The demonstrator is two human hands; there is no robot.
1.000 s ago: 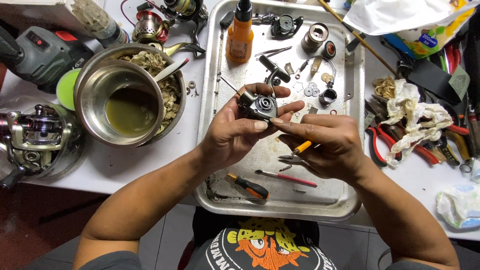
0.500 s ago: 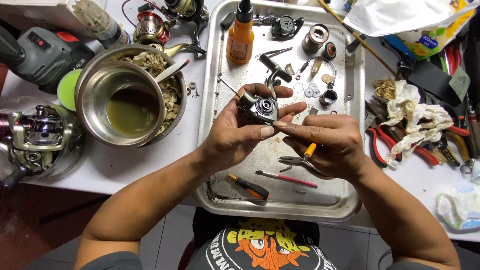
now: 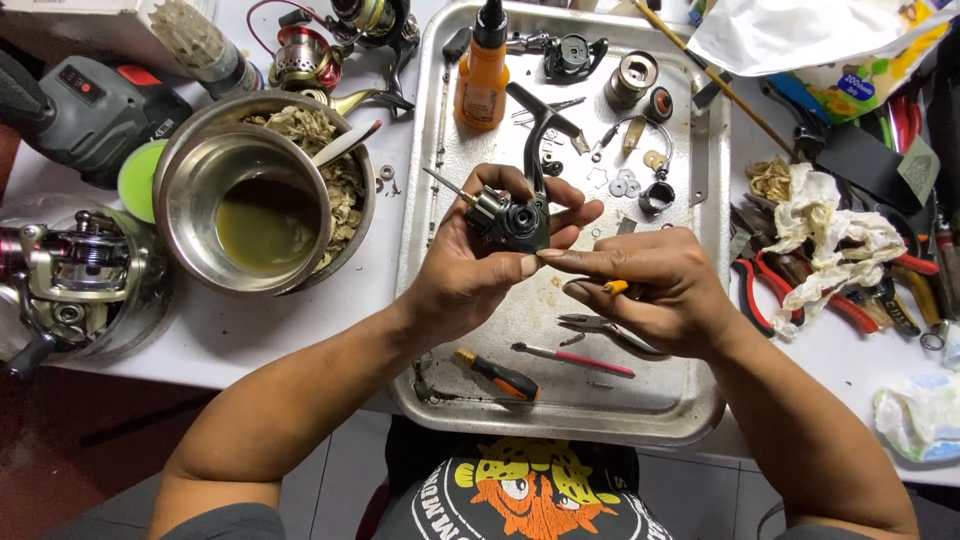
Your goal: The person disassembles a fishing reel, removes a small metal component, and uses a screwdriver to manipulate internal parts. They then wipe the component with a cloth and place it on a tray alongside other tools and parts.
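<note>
My left hand (image 3: 470, 265) grips a black fishing reel body (image 3: 512, 218) with a thin shaft sticking out to the left, held above a metal tray (image 3: 690, 400). My right hand (image 3: 650, 285) is beside it, thumb and forefinger touching the reel's lower right edge. An orange-handled tool (image 3: 618, 287) is tucked in the right palm; only its tip shows. Needle-nose pliers (image 3: 605, 328) lie on the tray just under the right hand.
On the tray lie an orange bottle (image 3: 482, 75), small reel parts (image 3: 632, 80), washers (image 3: 622, 185), a screwdriver (image 3: 500, 375) and a pink pick (image 3: 572, 358). To the left stand a steel bowl of greenish liquid (image 3: 250, 205) and other reels (image 3: 70, 275). Pliers and rags (image 3: 830, 250) sit to the right.
Both hands have lifted the reel slightly. My right fingers have come up from the pliers on the tray to the reel's edge.
</note>
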